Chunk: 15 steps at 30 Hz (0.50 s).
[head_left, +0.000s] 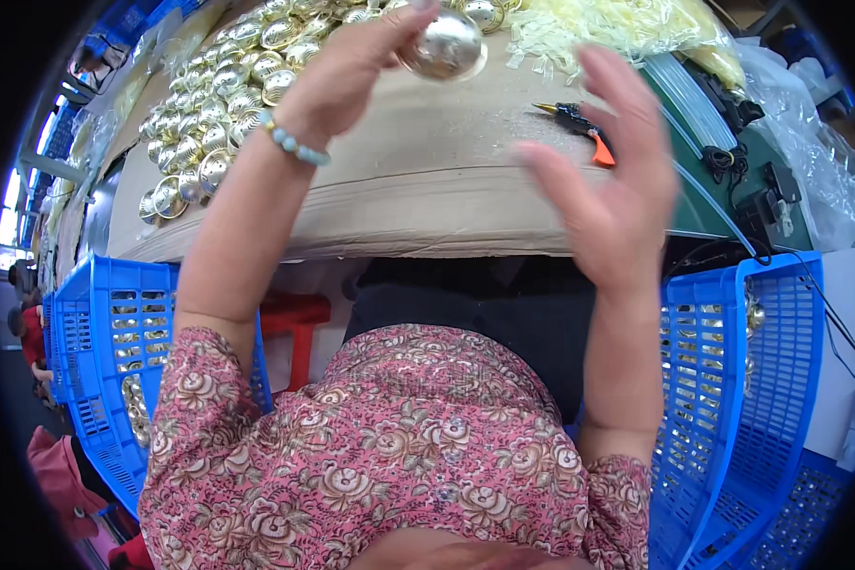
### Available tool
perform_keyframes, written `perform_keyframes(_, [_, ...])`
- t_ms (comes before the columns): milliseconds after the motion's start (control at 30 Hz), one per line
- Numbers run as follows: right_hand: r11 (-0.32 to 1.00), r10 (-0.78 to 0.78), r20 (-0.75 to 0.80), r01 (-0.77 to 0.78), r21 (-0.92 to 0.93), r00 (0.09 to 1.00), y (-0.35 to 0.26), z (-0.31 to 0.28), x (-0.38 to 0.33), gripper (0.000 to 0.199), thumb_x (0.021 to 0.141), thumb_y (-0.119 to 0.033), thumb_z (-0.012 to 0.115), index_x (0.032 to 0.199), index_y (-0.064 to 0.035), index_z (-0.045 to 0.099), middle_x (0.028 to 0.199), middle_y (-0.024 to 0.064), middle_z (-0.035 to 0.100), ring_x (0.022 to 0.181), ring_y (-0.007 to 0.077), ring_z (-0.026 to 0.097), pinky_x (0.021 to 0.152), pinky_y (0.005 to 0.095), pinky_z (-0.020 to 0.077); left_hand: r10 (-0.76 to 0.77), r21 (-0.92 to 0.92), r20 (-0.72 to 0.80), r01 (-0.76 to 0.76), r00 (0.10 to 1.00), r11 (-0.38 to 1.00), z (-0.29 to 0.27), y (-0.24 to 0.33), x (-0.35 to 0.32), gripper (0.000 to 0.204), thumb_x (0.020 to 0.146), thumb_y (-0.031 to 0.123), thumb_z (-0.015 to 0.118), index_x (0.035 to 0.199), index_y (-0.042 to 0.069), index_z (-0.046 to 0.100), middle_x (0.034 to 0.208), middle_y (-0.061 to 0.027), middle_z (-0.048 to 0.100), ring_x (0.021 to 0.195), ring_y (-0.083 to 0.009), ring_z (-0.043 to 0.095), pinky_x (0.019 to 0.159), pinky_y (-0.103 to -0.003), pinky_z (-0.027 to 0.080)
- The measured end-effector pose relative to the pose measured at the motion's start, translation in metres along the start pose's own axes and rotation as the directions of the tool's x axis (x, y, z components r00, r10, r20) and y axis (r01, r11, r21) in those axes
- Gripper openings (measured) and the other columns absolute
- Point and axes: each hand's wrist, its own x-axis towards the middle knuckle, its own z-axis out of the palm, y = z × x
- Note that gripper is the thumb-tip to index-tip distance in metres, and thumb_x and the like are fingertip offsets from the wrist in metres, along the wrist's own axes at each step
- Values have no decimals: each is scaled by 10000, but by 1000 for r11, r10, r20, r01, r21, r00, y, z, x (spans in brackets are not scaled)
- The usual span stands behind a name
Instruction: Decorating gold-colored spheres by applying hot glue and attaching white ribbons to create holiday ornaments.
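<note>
My left hand [351, 71] grips a shiny pale-gold ball [444, 46] at the top middle, with its fingertips on the ball's upper left side. Whether the ball is whole or a half shell, I cannot tell. My right hand [613, 180] is raised over the right part of the table, blurred by motion, its thumb and fingers spread and holding nothing. Just behind it lies a glue gun [570, 116], black with an orange trigger [601, 150] and a brass-coloured tip. To the left of my left arm, many pale-gold slotted balls [216, 133] are heaped together.
Brown cardboard [427, 204] covers the table. Small clear plastic pieces [579, 38] are piled at the back. Clear rods [689, 104] and a black cable [725, 163] lie at right. Blue plastic crates [95, 275] stand left, with another blue crate [731, 313] at right, gold pieces inside.
</note>
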Motion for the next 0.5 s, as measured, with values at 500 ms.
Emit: perform_keyframes(500, [688, 411, 316, -518, 509, 855, 10, 34, 5, 321, 845, -274, 668, 979, 17, 643, 785, 17, 591, 686, 58, 508, 594, 214, 426, 198, -133, 304, -165, 932, 977, 36, -28, -49, 486, 899, 300, 580, 1280, 25, 454, 1192, -74, 544, 1087, -157, 529, 932, -324, 431])
